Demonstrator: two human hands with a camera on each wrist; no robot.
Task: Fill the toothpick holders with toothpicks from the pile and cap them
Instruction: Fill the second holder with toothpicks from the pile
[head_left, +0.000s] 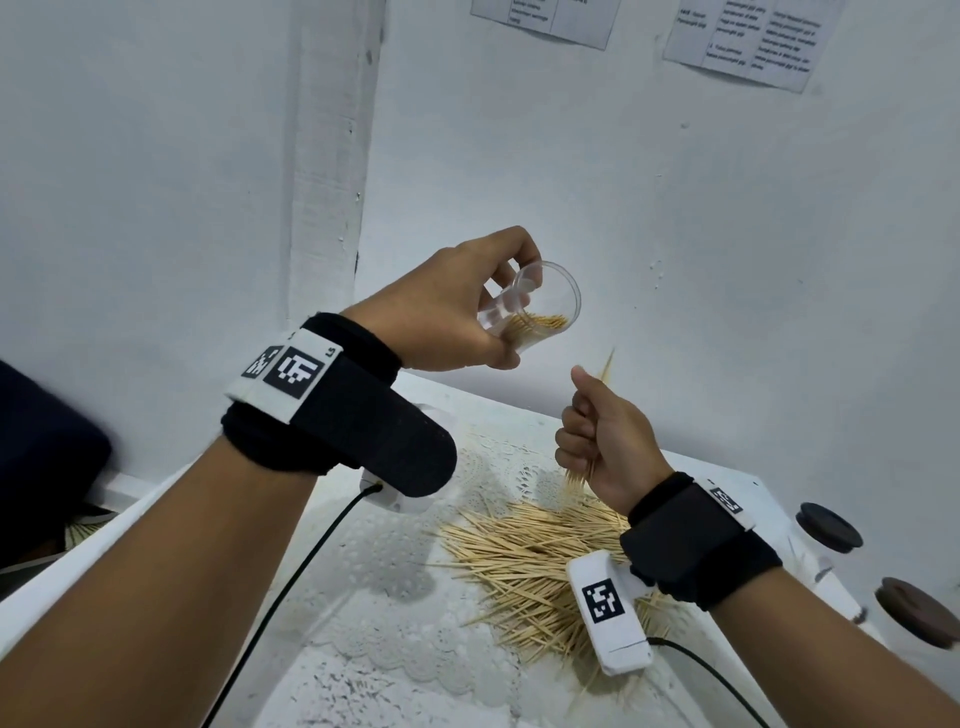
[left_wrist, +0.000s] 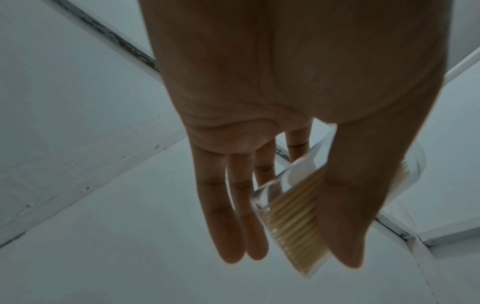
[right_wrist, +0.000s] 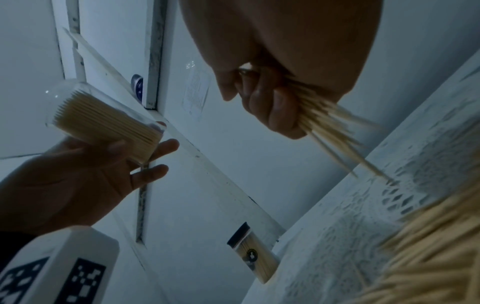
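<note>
**One holder part-filled, a fresh bundle on its way**

The left hand (head_left: 447, 306) holds a clear plastic cylindrical toothpick holder (head_left: 540, 306) tilted in the air above the table, thumb on one side of it and fingers on the other, its open mouth turned toward the right hand. A layer of pale wooden toothpicks already lies along its lower side, but much of the inside looks unfilled.

The right hand (head_left: 597, 436) is closed in a fist around a bundle of toothpicks (right_wrist: 335, 131), just below and beside the holder's mouth; the tips stick out above and below the fist.

A large loose pile of toothpicks (head_left: 535, 561) remains on the white lace-patterned table cover (head_left: 374, 561), so plenty of stock is left.

At the right edge of the table stand two other clear holders with dark round caps (head_left: 830, 525), which appear already capped; how full they are I cannot tell.

As I judge it, the held holder needs this bundle, probably more, and then its cap.
</note>
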